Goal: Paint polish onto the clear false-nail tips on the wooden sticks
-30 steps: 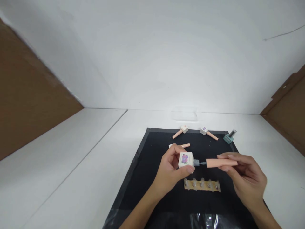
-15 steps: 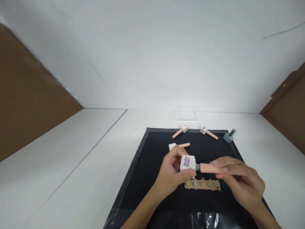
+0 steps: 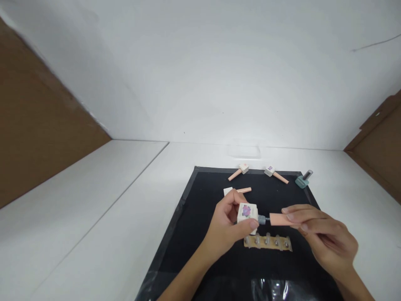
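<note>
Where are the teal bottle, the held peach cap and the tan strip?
Teal bottle (image 3: pixel 302 182), head view: its body.
Held peach cap (image 3: pixel 278 219), head view: its uncovered end.
Tan strip (image 3: pixel 272 243), head view: its surface, about mid-length.

1. Left hand (image 3: pixel 222 229) grips a bottle (image 3: pixel 247 211), neck (image 3: pixel 262 219) toward three o'clock.
2. Right hand (image 3: pixel 331 235) holds the cap (image 3: pixel 280 219) there, stem (image 3: pixel 267 219) showing between cap and neck.
3. From that bottle, a strip (image 3: pixel 262 242) lies at five o'clock, a teal bottle (image 3: pixel 301 182) at two.

We find open room over the white table (image 3: pixel 125 234) left of the black mat (image 3: pixel 191 221). Three peach-capped bottles (image 3: pixel 244 168) and a teal bottle (image 3: pixel 302 181) obstruct the mat's far side; nearer us, a small tan strip (image 3: pixel 262 243) bars low passage
</note>
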A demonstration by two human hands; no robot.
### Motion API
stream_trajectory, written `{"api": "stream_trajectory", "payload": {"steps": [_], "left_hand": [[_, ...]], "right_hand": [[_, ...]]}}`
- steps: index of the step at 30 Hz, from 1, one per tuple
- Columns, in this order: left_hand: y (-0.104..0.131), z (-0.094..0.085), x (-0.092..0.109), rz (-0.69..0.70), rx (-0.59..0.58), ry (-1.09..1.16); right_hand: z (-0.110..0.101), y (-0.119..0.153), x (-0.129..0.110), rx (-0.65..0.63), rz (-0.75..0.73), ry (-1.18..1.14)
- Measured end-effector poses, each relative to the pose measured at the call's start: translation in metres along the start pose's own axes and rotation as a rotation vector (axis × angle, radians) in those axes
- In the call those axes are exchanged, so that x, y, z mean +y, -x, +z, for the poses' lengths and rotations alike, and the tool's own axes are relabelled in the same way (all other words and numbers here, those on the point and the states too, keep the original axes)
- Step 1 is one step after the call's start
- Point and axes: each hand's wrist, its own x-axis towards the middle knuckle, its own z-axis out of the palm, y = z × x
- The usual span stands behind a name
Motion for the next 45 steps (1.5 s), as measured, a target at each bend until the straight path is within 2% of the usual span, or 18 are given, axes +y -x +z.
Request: {"api": "stream_trajectory", "payload": {"steps": [10, 17, 25, 32, 36, 40, 42, 45], "left_hand": [[-0.001, 0.002, 0.001, -0.07, -0.023, -0.047], [-0.002, -0.003, -0.001, -0.054, 0.031, -0.038], [-0.001, -0.004, -0.001, -0.013, 0.013, 0.016], [-0.002, 0.003, -0.002, -0.089, -0.023, 0.021], [-0.001, 0.004, 0.0, -0.172, -0.032, 0.048], [-0.001, 0.003, 0.002, -0.261, -0.029, 0.06], [-0.002, 0.002, 0.003, -0.271, -0.018, 0.053], [-0.003, 0.001, 0.005, -0.267, -0.01, 0.058]], "right_hand": [[-0.001, -0.009, -0.006, -0.088, -0.084, 0.07], [-0.005, -0.001, -0.003, -0.053, -0.062, 0.065], [-0.002, -0.002, -0.002, -0.041, -0.069, 0.025], [0.001, -0.012, -0.01, -0.088, -0.048, -0.022], [-0.002, -0.014, -0.014, -0.144, 0.049, -0.029], [-0.005, -0.012, -0.014, -0.118, 0.123, -0.084], [-0.007, -0.01, -0.012, -0.092, 0.102, -0.108], [-0.009, -0.006, -0.006, -0.084, -0.019, -0.144]]}}
